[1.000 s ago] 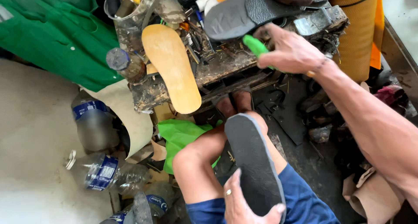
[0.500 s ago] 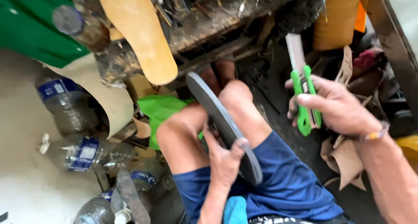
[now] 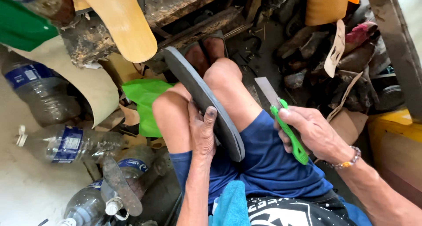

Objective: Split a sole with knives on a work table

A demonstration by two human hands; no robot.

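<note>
My left hand (image 3: 201, 131) grips a long dark grey rubber shoe sole (image 3: 200, 94) that stands on edge between my bare knees. The thumb lies over the sole's upper edge. My right hand (image 3: 313, 133) is closed around a green-handled utility knife (image 3: 288, 131) with its wide steel blade (image 3: 267, 90) pointing up and away. The knife is beside my right thigh, a short way from the sole and not touching it. I sit in blue shorts (image 3: 268, 164).
A tan insole (image 3: 123, 21) hangs over the edge of a dirty wooden workbench (image 3: 176, 6) above. Several empty plastic bottles (image 3: 66, 142) lie at the left. A green bag (image 3: 143, 96), cardboard scraps, old shoes (image 3: 343, 50) and a yellow box (image 3: 395, 142) crowd the floor.
My right hand came off the bench with the green knife and dropped beside my right thigh. The grey sole turned from flat to standing on edge between my knees.
</note>
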